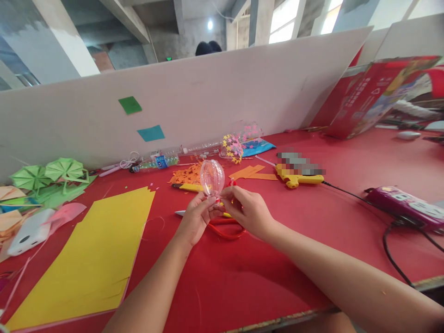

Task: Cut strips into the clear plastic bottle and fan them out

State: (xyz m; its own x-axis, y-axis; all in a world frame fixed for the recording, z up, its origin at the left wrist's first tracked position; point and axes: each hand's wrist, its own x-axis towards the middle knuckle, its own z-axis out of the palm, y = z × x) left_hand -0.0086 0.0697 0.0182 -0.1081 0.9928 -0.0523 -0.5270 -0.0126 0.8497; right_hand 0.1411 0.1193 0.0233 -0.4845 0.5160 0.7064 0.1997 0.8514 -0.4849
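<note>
A clear, ribbed plastic bulb-shaped piece (212, 176) stands upright above the red table, wide end up. My left hand (198, 216) grips its narrow lower end, where a bit of red shows between the fingers. Beside it, my right hand (248, 208) has its fingers pinched together close to that narrow end. A small red bit peeks out above the right fingers; what they hold is mostly hidden. Under the hands lie scissors with red handles (227, 235), partly covered. Just behind the left hand is a yellow utility knife (190, 187).
Orange paper scraps (185, 175) and orange strips (253, 172) lie behind the hands. Yellow sheets (100, 236) are at left, near green folded paper (64, 169). A yellow glue gun (300, 178) with a cord and a purple device (405, 206) lie right. A white partition (194, 106) stands behind.
</note>
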